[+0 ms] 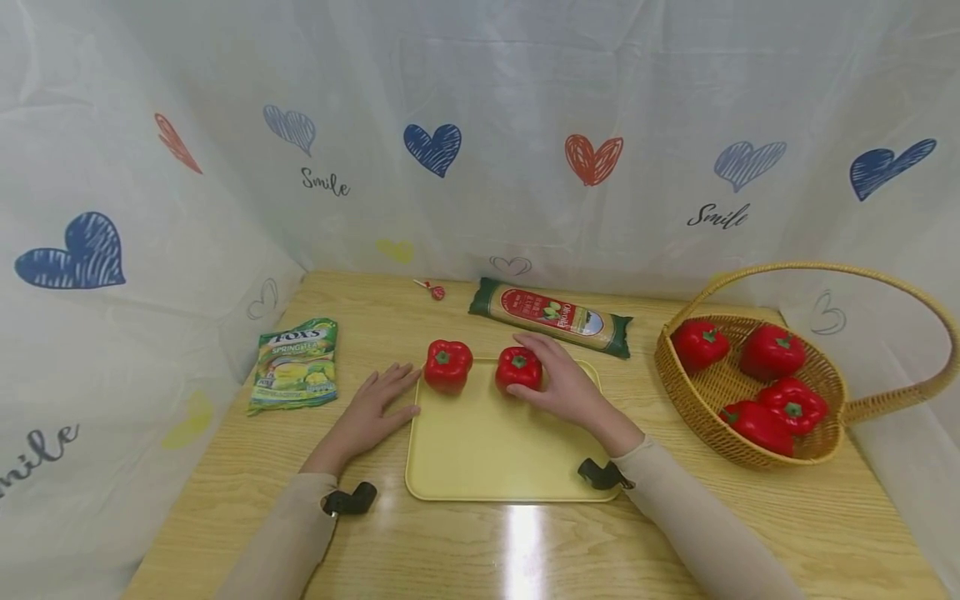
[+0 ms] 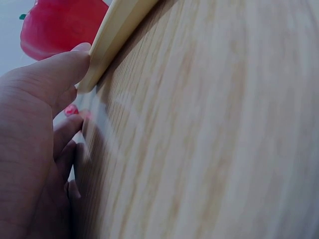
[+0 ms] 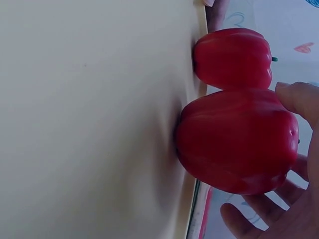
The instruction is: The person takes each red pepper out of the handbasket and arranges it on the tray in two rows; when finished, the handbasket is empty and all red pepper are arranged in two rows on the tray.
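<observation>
My right hand (image 1: pixel 566 385) curves round a red bell pepper (image 1: pixel 517 372) near the far edge of a yellow tray (image 1: pixel 495 450). In the right wrist view the thumb (image 3: pixel 299 99) touches the upper side of this pepper (image 3: pixel 234 142), while some fingers stand a little apart below. A second red bell pepper (image 1: pixel 447 367) is at the tray's far left corner. My left hand (image 1: pixel 371 414) lies beside the tray's left edge, fingers extended on the table. In the left wrist view its thumb touches the tray rim (image 2: pixel 102 50).
A wicker basket (image 1: pixel 675 400) with a tall handle holds several red bell peppers at the right. Behind the tray lie a long pasta-like packet (image 1: pixel 551 317) and a lollipop (image 1: pixel 437 292). A green candy bag (image 1: pixel 296 367) lies at the left. White printed sheeting surrounds the wooden table.
</observation>
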The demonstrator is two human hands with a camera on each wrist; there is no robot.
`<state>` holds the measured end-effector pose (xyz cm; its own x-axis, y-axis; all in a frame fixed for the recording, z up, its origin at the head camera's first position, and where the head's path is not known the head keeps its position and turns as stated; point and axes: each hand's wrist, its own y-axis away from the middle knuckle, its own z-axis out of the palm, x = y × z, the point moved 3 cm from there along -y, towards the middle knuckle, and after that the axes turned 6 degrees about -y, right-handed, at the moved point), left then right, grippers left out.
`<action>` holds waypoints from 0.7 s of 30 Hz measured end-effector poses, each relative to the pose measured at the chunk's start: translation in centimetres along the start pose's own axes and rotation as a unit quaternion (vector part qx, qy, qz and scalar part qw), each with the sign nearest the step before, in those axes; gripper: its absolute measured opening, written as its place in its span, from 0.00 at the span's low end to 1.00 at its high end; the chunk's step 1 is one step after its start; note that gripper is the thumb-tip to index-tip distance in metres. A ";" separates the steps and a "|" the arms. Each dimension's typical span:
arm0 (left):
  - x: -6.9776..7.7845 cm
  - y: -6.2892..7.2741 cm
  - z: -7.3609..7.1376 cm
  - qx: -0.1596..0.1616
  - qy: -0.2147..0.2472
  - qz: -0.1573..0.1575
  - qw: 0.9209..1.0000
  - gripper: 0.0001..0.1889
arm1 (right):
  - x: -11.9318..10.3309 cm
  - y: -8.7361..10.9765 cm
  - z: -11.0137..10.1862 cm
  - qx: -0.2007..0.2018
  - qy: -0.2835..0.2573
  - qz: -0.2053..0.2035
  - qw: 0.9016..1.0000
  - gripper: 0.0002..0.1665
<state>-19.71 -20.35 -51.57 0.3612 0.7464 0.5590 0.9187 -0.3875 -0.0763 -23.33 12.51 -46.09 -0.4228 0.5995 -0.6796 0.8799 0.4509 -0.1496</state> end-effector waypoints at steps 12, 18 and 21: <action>0.0 0.1 0.1 0.005 0.000 0.004 1.000 0.34 | 0.5 1.0 -1.0 0.007 0.000 0.004 1.000 0.50; 0.0 0.0 0.1 0.001 0.000 0.000 1.000 0.35 | 0.7 1.8 -1.7 0.009 0.003 0.004 1.000 0.48; 0.1 0.0 0.0 -0.001 0.000 -0.001 1.000 0.35 | 1.0 2.2 -2.0 0.014 0.006 0.005 1.000 0.47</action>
<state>-19.66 -20.29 -51.56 0.3585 0.7474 0.5594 0.9194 -0.3865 -0.0729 -22.31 15.44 -45.66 -0.4172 0.6114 -0.6724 0.8893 0.4272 -0.1633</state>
